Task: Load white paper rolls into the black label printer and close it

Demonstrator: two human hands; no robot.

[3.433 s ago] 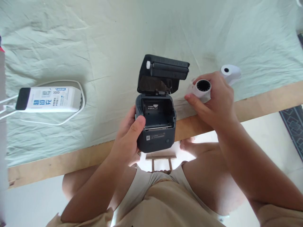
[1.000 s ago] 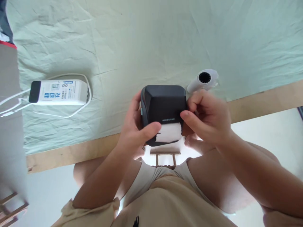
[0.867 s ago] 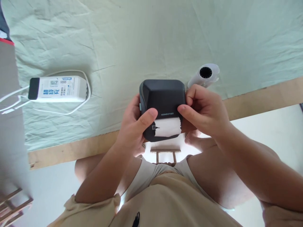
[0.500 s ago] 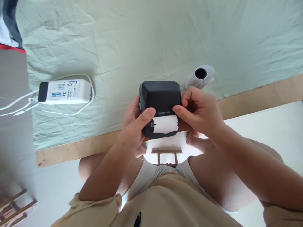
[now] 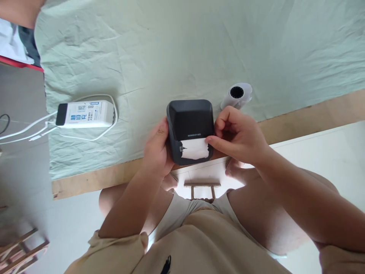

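Note:
A dark label printer (image 5: pixel 191 118) is held up at the table's near edge, its front turned up toward me. White label paper (image 5: pixel 195 148) with ragged side edges lies across the lower part of that face. My left hand (image 5: pixel 156 150) is closed round the printer's left side, the thumb along its edge and the other fingers hidden behind. At the right side is my right hand (image 5: pixel 241 133), fingers curled and thumb tip against the paper's upper right corner. Its fingertips are partly hidden. Just beyond it on the cloth lies a white roll (image 5: pixel 236 95) with a dark round core.
A green cloth (image 5: pixel 171 49) covers the table, whose wooden edge (image 5: pixel 97 177) shows in front. On the left lies a white power bank-like block (image 5: pixel 88 114) with white cables. Another person's bare limb (image 5: pixel 21 11) shows at the top left. Wooden stool parts (image 5: pixel 24 247) stand at lower left.
My left thumb has shifted from the printer's front face to its left side. My right thumb now touches the paper's corner. A bare limb has come into view at the top left.

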